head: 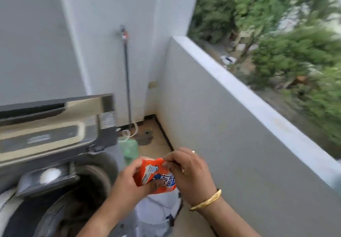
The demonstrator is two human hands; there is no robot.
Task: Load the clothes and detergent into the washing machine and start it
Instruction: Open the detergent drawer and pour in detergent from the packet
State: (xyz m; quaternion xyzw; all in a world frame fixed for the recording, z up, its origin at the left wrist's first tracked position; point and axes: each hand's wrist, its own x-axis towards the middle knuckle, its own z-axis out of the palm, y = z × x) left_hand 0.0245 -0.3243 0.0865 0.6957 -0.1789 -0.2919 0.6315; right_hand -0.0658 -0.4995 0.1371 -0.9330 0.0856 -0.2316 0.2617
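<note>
Fingers (167, 160) of both hands pinch detergent sachet (154, 175) – closed tight

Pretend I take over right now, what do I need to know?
Left hand grips the lower side of the orange detergent sachet. Right hand pinches its top corner, as if to tear it. I cannot tell if it is open yet.
The sachet is held just right of the washing machine, whose lid stands up. White powder already lies in the detergent tray. The drum is dark and blurred; clothes cannot be confirmed.
Left: tear, pour, shut the lid, start.
</note>
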